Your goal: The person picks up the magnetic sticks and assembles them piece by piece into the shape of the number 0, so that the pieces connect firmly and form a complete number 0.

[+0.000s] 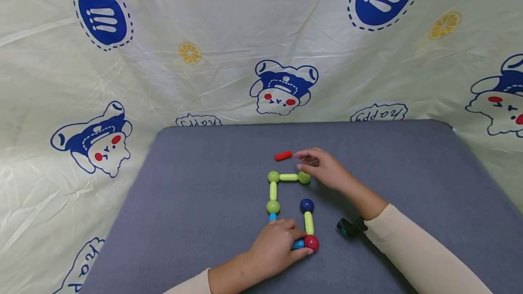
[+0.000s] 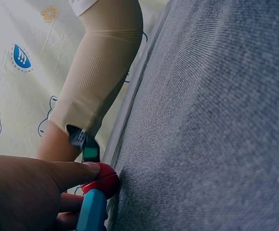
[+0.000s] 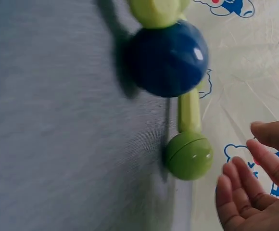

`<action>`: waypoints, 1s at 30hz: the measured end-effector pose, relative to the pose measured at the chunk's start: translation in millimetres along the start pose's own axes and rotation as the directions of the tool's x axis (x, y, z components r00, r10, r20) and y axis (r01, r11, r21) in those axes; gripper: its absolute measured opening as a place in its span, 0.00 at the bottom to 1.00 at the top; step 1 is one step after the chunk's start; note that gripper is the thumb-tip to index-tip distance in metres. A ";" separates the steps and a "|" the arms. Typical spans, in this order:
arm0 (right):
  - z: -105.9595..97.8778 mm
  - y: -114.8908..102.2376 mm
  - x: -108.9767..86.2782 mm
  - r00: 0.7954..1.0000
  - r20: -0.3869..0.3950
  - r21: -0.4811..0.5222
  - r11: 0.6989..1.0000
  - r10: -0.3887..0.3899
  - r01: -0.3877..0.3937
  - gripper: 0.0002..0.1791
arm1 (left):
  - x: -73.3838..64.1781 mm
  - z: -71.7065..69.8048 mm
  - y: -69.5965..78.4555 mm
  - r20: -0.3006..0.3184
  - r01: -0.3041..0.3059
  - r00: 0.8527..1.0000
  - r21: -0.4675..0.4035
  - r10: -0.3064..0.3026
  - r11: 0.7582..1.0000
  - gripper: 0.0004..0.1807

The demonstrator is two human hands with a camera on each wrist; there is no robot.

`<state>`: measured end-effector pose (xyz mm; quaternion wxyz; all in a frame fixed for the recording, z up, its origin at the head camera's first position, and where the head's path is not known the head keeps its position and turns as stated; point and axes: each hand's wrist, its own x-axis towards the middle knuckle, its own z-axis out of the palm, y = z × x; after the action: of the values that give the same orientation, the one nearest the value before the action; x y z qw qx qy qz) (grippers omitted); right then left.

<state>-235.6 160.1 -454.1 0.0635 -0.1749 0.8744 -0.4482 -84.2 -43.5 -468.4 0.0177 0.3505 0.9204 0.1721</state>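
A chain of balls and rods lies on the table. My left hand (image 1: 275,246) covers part of it, its thumb on the red ball (image 1: 312,243) and its fingers around the blue rod (image 2: 92,211) beside that ball. A yellow-green rod (image 1: 308,223) joins the red ball to a dark blue ball (image 1: 307,205). Farther up, green balls (image 1: 273,177) and yellow-green rods (image 1: 288,177) form a corner. My right hand (image 1: 323,167), fingers loosely bent and holding nothing, hovers by the end green ball (image 3: 189,156). Just left of its fingertips lies a loose red rod (image 1: 283,156).
The grey table (image 1: 196,194) has its far edge against a patterned white cloth (image 1: 229,80). A dark wrist camera (image 1: 351,227) sticks out below my right wrist, close to the tabletop.
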 end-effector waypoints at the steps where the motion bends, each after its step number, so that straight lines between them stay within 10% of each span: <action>1: 0.8 -0.3 4.1 1.000 0.005 -0.002 1.000 0.004 -0.004 0.21 | 0.0 -0.1 -0.2 0.006 0.003 1.000 -0.003 -0.003 1.000 0.19; 30: 24.1 -6.2 69.6 0.988 0.131 -0.292 0.955 0.086 -0.045 0.17 | -1.3 0.8 -1.0 -0.032 -0.025 0.999 0.024 0.026 0.999 0.17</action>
<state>-292.4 113.1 -460.1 0.1143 -0.1847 0.9289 -0.2999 -83.8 -44.8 -469.7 -0.0034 0.3596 0.9180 0.1670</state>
